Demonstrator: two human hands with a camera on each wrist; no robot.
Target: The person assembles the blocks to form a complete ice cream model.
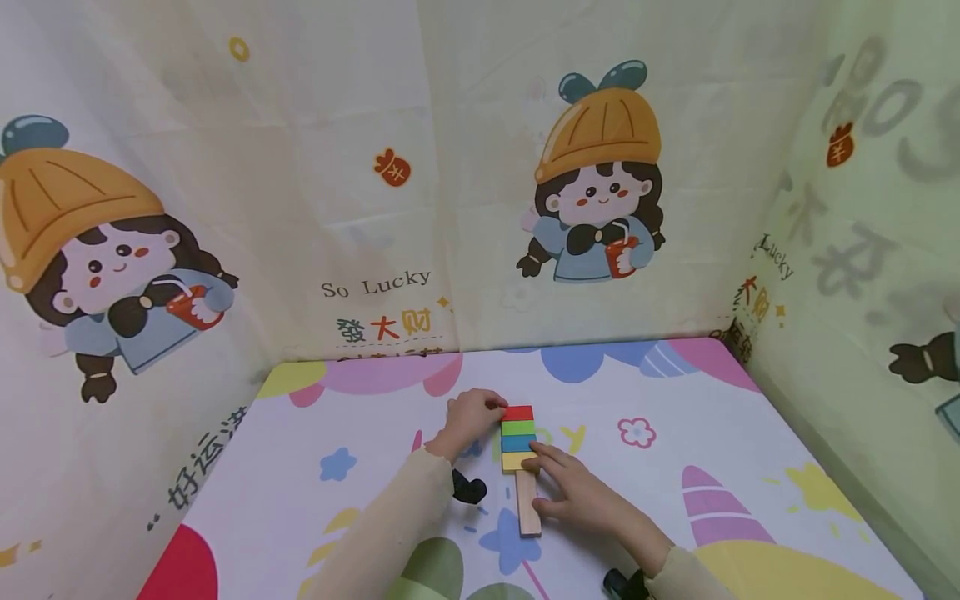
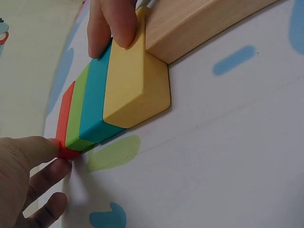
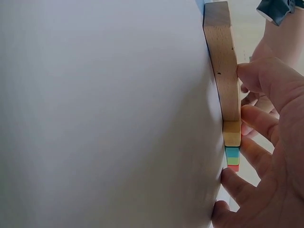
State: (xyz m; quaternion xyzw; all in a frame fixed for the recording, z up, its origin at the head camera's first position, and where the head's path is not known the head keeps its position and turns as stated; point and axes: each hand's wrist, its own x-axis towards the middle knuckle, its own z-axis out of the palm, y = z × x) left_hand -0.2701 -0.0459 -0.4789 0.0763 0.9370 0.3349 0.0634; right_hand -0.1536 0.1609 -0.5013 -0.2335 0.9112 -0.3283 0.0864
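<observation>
In the head view a row of blocks lies on the patterned cloth: red point(image 1: 519, 412), green point(image 1: 518, 427), blue point(image 1: 518, 443) and yellow point(image 1: 516, 462), touching side by side. A long plain wooden block point(image 1: 528, 508) extends from the yellow one toward me. My left hand point(image 1: 471, 418) touches the red block's left end with its fingertips. On the other side, my right hand point(image 1: 581, 497) rests fingertips on the yellow block, its thumb against the wooden block. The right wrist view shows that thumb point(image 3: 259, 73) on the wooden block's edge. Part of the left hand's far side is hidden.
Black wrist devices show beside the left wrist point(image 1: 469, 487) and right wrist point(image 1: 626, 585). The cloth point(image 1: 600, 450) bears printed stars, flowers and coloured shapes. Printed fabric walls point(image 1: 480, 208) stand behind and at both sides.
</observation>
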